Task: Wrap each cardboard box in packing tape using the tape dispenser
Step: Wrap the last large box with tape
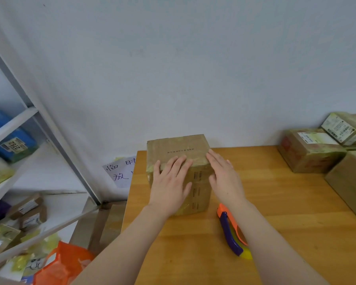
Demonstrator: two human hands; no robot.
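Note:
A brown cardboard box [178, 150] with yellowish tape over its near top edge stands on the wooden table [286, 202], near its back left corner. My left hand [170, 183] lies flat on the box's near face, fingers spread up to the taped edge. My right hand [224, 177] rests flat against the box's right front corner, fingers reaching the top edge. An orange and purple tape dispenser [230, 229] with a yellow roll lies on the table just right of the box, partly hidden under my right forearm. Neither hand holds anything.
Taped and labelled cardboard boxes [310, 151] are stacked at the table's right back, with a bigger brown box [351, 182] at the right edge. A metal shelf [14, 124] with parcels stands left. An orange bag [64, 264] sits on the floor. A white wall rises behind.

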